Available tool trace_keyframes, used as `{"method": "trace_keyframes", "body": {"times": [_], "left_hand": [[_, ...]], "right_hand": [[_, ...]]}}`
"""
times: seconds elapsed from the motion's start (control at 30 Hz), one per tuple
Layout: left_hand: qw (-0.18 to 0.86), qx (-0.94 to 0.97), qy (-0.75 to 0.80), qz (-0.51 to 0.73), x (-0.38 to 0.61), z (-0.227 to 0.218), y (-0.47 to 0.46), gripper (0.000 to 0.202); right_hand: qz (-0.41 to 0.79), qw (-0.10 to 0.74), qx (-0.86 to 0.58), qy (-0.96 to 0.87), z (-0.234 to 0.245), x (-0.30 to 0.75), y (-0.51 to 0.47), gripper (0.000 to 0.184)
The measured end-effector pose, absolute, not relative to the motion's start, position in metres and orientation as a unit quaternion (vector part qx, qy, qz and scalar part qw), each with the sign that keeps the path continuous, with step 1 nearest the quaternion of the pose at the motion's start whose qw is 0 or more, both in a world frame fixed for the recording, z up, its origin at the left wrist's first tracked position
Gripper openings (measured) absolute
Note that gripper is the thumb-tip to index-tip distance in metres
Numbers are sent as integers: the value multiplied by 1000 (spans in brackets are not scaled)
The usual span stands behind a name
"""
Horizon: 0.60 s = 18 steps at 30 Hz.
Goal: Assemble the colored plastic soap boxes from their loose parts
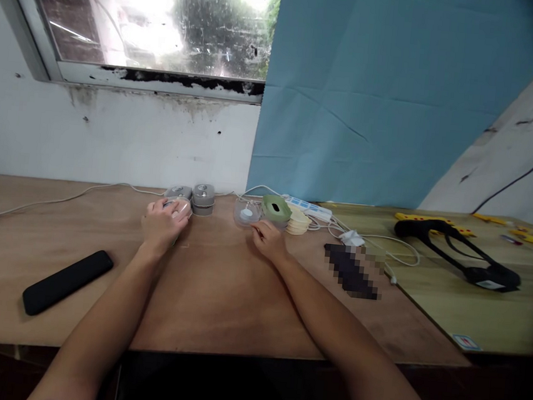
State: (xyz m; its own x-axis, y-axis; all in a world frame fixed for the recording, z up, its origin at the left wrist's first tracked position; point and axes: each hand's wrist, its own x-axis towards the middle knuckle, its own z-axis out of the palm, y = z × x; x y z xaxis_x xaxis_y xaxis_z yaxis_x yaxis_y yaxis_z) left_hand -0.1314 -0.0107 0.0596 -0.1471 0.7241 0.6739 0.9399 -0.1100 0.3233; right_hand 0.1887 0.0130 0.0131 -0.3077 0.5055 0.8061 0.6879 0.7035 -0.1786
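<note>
My left hand [163, 223] is closed over a small pale pink rounded container [182, 206], its fingers curled across the top. Right behind it stand two grey lidded containers, one partly covered [178, 191] and one taller [203, 200]. With fingers pinched together, my right hand [268, 239] is at the front edge of a clear plastic lid-like piece [241, 215] that has a white round centre. Beside that piece lies a green rounded-square part [276, 208] with a dark oval opening. A stack of cream-coloured pieces [298, 220] sits just to its right.
A black phone-like slab [67, 283] lies at left on the wooden table [209, 307]. White cables and a power strip [308, 208] run along the back. Further right are a blurred dark patch [351, 271], a black headband-like frame [459, 250] and yellow tools [531, 237].
</note>
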Motion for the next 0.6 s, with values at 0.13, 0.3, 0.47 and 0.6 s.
{"method": "trace_keyframes", "body": {"times": [0.13,0.3,0.47,0.6], "left_hand": [[85,-663,-540,-512,-104,53,-15,49],[-181,-599,-480,-614,-56,23,-18,62],[-472,-516,-352,-622,-30,6,-18,54],[-556,-505,-277,-598,-32,9,-20,53]], "right_hand": [[-82,431,-378,-815,16,185,7,23],[-24,363,-338,-868,18,162,-9,62],[31,342,-314,-885,10,141,-14,90],[58,346,-301,-887,6,144,-9,85]]}}
